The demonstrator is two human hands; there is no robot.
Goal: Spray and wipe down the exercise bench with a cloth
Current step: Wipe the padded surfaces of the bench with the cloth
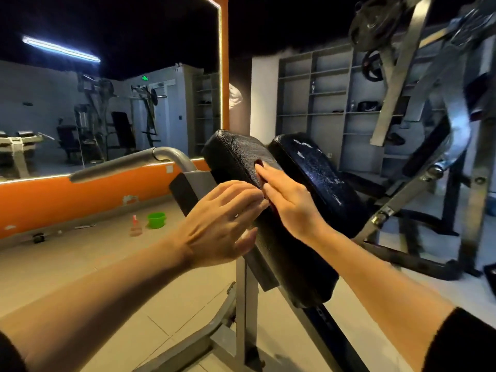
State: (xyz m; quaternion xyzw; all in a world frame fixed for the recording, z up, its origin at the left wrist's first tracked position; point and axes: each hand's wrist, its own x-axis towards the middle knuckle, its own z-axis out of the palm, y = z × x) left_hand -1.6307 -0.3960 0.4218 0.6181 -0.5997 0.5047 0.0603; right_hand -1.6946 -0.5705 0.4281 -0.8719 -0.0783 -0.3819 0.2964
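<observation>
The black padded exercise bench (271,224) is slanting through the middle of the frame on its grey metal frame (243,304), and you are laying both hands against its near pad. Your right hand (291,200) is pressing flat with straight fingers, its grip released, while your left hand (222,224) is touching the pad's left edge, fingers relaxed and grasping nothing. Left of centre, a spray bottle (135,225) and a green bowl (156,220) are sitting on the floor.
</observation>
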